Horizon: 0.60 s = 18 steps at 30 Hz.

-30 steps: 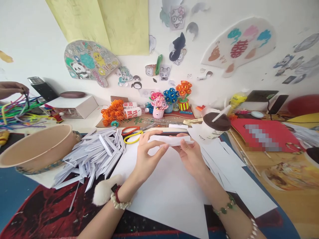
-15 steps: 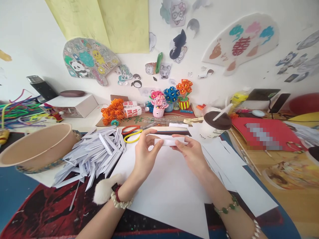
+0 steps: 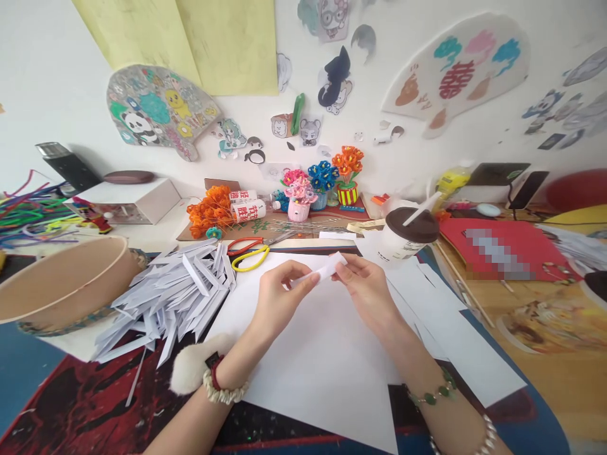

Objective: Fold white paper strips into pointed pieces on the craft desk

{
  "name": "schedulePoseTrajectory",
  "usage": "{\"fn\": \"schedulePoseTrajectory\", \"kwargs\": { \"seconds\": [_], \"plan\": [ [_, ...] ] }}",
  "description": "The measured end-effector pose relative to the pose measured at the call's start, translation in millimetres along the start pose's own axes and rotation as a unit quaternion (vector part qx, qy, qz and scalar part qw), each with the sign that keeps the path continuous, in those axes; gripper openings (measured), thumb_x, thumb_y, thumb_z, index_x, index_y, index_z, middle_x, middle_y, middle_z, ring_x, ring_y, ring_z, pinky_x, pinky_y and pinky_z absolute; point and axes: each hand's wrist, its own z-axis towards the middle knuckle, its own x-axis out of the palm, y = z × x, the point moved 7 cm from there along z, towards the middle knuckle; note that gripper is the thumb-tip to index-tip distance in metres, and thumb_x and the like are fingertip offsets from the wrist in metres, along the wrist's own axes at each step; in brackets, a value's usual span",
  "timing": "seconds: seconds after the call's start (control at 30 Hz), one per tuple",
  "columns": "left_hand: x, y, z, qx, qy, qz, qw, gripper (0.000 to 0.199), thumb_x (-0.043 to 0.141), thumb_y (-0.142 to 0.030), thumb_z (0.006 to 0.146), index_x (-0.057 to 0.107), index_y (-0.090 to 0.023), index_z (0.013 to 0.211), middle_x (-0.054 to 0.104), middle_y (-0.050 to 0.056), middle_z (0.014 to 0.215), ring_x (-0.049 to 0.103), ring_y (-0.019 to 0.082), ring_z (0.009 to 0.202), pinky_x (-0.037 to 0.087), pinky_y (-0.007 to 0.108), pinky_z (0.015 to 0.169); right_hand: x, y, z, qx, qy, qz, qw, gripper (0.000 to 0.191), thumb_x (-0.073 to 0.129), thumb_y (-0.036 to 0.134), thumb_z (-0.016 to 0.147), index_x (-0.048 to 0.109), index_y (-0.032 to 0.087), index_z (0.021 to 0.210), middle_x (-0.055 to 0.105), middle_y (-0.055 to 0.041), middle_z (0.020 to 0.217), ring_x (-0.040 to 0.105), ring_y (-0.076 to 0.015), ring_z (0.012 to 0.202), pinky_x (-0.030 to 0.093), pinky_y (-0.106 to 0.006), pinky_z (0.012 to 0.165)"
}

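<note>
Between my two hands, above a large white sheet [image 3: 313, 354], is a small white paper strip [image 3: 327, 268], slanting up to the right. My left hand [image 3: 283, 296] pinches its lower left end between thumb and fingers. At the upper right end, my right hand [image 3: 363, 284] grips it with thumb and fingertips. The fingers hide part of the strip. To the left lies a heap of folded white paper strips [image 3: 175, 297]. Scissors [image 3: 251, 253] with orange and yellow handles rest just behind my left hand.
A wide beige bowl [image 3: 66, 278] stands at the left. A lidded cup with a straw [image 3: 410, 230] is behind my right hand. More white paper [image 3: 478, 360] lies at the right, near a red folder [image 3: 545, 246]. Pipe-cleaner flowers [image 3: 298, 193] line the back.
The paper strip has turned from nearly level to slanting, its right end higher. Both hands still hold it. The view has shifted slightly.
</note>
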Motion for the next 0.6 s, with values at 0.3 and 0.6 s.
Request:
{"fn": "schedulePoseTrajectory", "kwargs": {
  "seconds": [0.3,0.6],
  "plan": [
    [13.8,-8.4,-4.2,0.003,0.074,0.021,0.997,0.020,0.065,-0.038,0.081,0.070,-0.019,0.080,0.068,0.001,0.076,0.054,0.013,0.067,0.039,0.025,0.062,1.2,5.9,-2.5,-0.008,0.033,-0.056,0.998,0.019,0.083,0.035,0.067,0.075,0.021,0.078,0.068,-0.0021,0.076,0.057,-0.0141,0.071,0.047,-0.027,0.067],
    [37.3,3.7,-16.8,-0.140,0.266,-0.240,0.923,0.037,0.054,-0.048,0.088,0.070,-0.015,0.083,0.068,0.006,0.080,0.058,0.015,0.073,0.043,0.024,0.064,23.4,-0.2,-7.5,0.044,0.221,0.050,0.973,0.034,0.069,0.052,0.079,0.073,0.024,0.097,0.066,-0.0033,0.086,0.054,-0.0130,0.060,0.046,-0.029,0.054]
  ]
}}
